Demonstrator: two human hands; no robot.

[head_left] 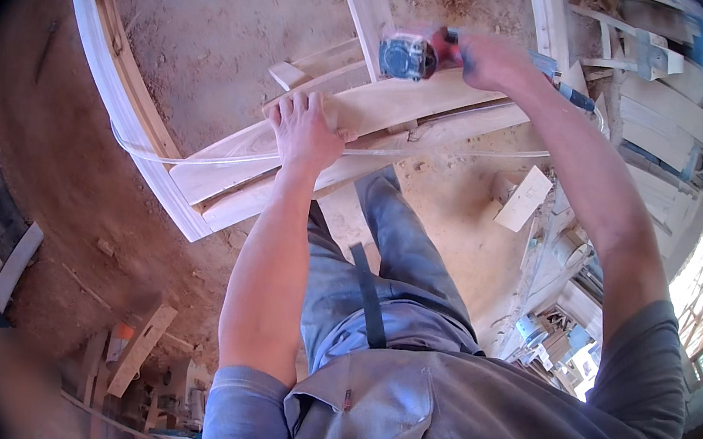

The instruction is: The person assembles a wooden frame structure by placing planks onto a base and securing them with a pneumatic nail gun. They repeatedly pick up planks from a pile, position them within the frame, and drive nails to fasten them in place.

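Note:
My left hand [303,133] lies over a pale wooden board [232,157] in a door-like timber frame [98,30]. Its fingers reach across the board's far edge and grip it. To the right, my raised right hand [489,64] is closed round the handle of a red and black nail gun [411,56], a little blurred by motion. The gun's rounded head faces me above the board; its tip is hidden, so contact with the wood cannot be made out. A clear air hose [430,153] crosses below my left hand and over the frame.
Loose wood offcuts lie inside the frame, and a short block [524,199] rests on the dirt floor at right. Stacked planks [670,123] line the right side. More scrap timber [141,350] stands at lower left. My legs are close to the frame's near edge.

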